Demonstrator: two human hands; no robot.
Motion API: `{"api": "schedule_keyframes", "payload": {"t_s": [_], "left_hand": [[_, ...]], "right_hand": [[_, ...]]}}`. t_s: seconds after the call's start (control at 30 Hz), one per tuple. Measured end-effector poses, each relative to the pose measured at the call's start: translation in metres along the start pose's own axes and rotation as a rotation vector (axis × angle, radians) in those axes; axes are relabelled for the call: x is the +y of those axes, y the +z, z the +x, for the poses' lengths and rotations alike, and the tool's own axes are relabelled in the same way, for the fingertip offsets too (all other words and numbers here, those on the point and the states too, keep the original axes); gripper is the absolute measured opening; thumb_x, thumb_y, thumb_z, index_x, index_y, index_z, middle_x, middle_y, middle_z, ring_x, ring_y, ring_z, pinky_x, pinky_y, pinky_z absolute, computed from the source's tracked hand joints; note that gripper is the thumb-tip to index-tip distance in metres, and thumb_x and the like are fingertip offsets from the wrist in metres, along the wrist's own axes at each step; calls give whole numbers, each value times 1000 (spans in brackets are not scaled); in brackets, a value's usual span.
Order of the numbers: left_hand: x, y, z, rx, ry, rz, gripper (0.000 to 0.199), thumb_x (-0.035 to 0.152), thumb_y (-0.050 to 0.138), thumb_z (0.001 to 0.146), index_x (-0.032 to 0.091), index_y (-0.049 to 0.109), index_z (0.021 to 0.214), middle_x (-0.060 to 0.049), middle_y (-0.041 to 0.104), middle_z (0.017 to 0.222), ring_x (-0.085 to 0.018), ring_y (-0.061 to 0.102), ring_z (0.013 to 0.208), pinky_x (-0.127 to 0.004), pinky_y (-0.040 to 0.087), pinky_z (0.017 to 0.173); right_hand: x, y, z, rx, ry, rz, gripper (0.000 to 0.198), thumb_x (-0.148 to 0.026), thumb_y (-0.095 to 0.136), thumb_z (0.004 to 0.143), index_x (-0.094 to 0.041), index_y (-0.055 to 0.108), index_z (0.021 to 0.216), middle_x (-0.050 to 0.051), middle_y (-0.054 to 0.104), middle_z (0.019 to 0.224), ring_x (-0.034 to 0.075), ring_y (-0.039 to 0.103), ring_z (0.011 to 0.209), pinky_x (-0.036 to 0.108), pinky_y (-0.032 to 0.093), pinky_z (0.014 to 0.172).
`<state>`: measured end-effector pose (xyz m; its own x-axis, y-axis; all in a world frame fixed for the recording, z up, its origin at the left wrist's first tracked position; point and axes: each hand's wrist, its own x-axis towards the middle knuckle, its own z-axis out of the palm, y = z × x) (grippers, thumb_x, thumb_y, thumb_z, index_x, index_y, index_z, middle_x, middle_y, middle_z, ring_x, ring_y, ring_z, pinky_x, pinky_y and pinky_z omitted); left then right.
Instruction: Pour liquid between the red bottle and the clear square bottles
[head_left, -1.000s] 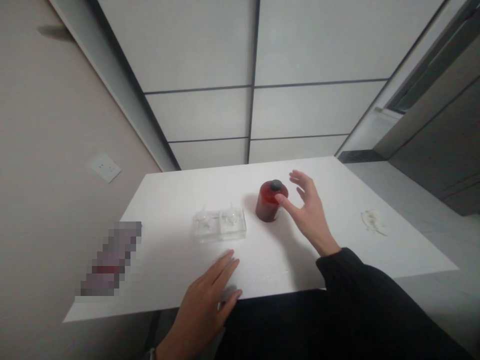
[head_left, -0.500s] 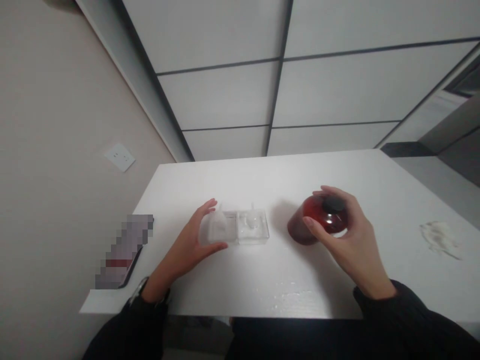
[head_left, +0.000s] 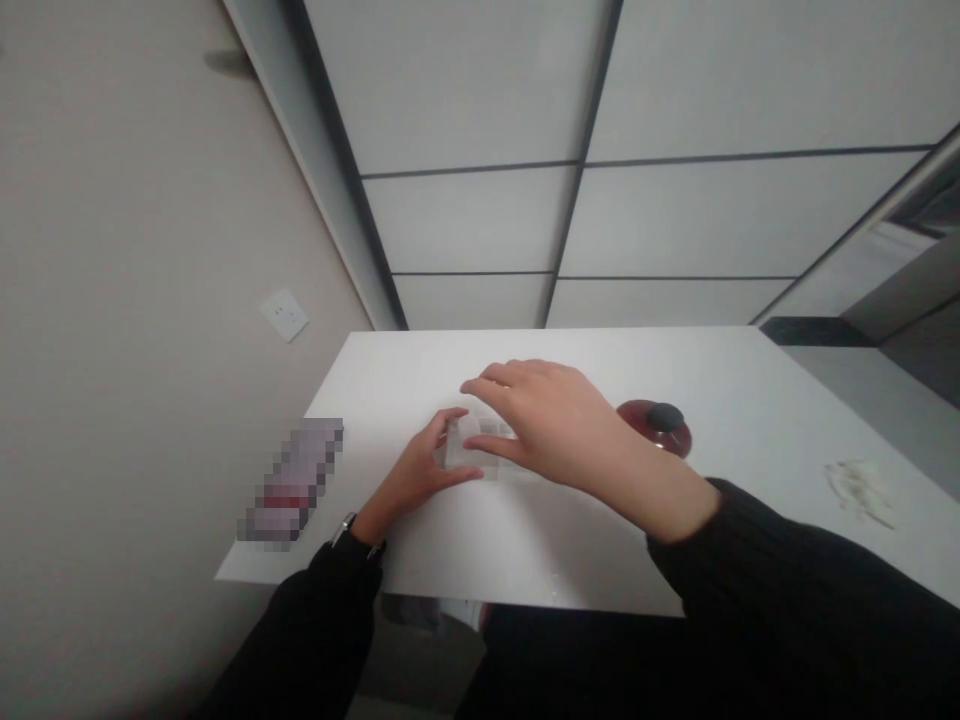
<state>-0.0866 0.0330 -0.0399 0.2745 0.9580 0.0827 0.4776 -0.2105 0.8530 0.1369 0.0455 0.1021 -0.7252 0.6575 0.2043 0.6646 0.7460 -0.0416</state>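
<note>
My left hand (head_left: pixel 416 478) grips the left end of a small clear plastic box (head_left: pixel 491 468) with compartments, thumb at the near side and fingers at the far side. Over the box reaches my right hand (head_left: pixel 551 420), its thumb apart from its fingers and nothing visible in its grasp. That hand hides much of the box, including its right part. A whitish translucent piece (head_left: pixel 469 425) shows in the left compartment; its kind is unclear. Behind my right forearm stands a dark red, rounded container (head_left: pixel 636 414) with a black top, partly covered.
On the white table (head_left: pixel 465 545), a blurred-out flat item (head_left: pixel 296 480) lies by the left edge. A crumpled pale scrap (head_left: pixel 859 490) is at the right. A wall with a socket (head_left: pixel 285 315) borders the left, and white panelled doors (head_left: pixel 465 230) rise behind.
My right hand has let go of the red container and moved left over the clear box. My left hand stays at the box. The camera view has shifted.
</note>
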Motion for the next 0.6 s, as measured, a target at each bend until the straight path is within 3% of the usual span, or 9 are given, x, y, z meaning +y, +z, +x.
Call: {"api": "schedule_keyframes", "payload": {"t_s": [0.07,0.17,0.27,0.37,0.6], "left_hand": [[1,0,1,-1,18,-3,77,48,88,75,21,51,137,-15,63,142,-32,62,132,-51,49,114],[4,0,1,-1,21,-7,74,47,90,75,21,54,133,-13,66,136,-32,64,126,-50,51,111],[7,-1,0,5,2,-1,64,47,89,75,22,57,125,-10,71,125,-31,68,116,-50,54,105],[7,-1,0,9,-2,0,63,45,89,75,22,58,125,-10,70,126,-32,67,118,-50,53,106],[6,1,0,15,6,-20,69,49,89,75,22,57,130,-9,70,129,-33,66,118,-49,53,104]], "right_hand": [[-5,8,23,-185,7,-83,48,-56,67,99,-13,72,121,17,78,109,32,75,100,39,53,80],[-8,17,39,-301,-19,-116,43,-50,63,103,-11,77,113,18,80,99,32,77,93,37,49,73],[-9,15,41,-338,-106,-87,23,-28,64,103,-21,77,120,9,81,105,26,76,93,34,45,71],[-5,5,41,-322,-186,-50,31,-16,65,99,-28,75,126,3,80,110,23,75,93,33,43,70],[7,-14,42,-317,-170,57,21,-19,71,96,-21,77,116,7,78,106,22,71,89,32,44,75]]}}
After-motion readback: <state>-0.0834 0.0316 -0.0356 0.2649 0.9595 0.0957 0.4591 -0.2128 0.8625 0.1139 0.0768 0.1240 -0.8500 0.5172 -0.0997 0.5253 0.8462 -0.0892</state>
